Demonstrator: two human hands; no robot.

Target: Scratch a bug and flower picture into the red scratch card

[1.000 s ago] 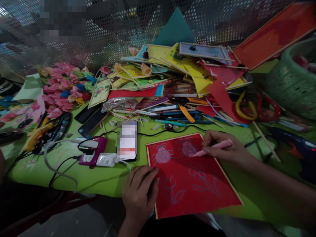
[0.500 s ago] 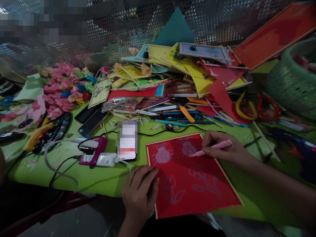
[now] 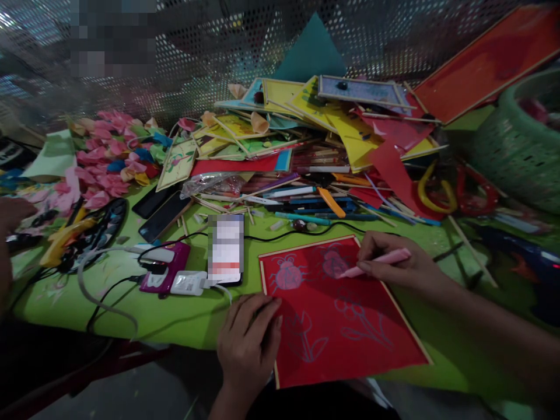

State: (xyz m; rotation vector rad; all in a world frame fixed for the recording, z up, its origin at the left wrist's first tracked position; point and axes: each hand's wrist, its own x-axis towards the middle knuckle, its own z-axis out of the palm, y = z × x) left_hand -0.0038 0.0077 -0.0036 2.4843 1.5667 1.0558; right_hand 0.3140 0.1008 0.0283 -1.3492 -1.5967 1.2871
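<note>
A red sheet (image 3: 332,356) edged with thin wooden sticks lies at the front of the green table. Outlined on it are two beetles and two flowers; the left beetle (image 3: 289,274) is filled in pink, the right beetle (image 3: 335,263) partly so. My right hand (image 3: 385,265) is closed around a pink marker (image 3: 391,255), its tip touching the sheet by the right beetle. My left hand (image 3: 249,332) holds the sheet's left edge, fingers bent and the thumb low beside the index finger.
A phone (image 3: 226,251) and a purple power strip (image 3: 168,268) with cables lie to the left. Behind are piled framed pictures (image 3: 280,96), pens and sticks. Scissors (image 3: 437,192), a glue gun (image 3: 520,262) and a green basket (image 3: 520,146) stand right. Another person's hand (image 3: 15,221) shows far left.
The other person's hand has come into view at the left edge. My two hands, the marker and the sheet look almost unmoved.
</note>
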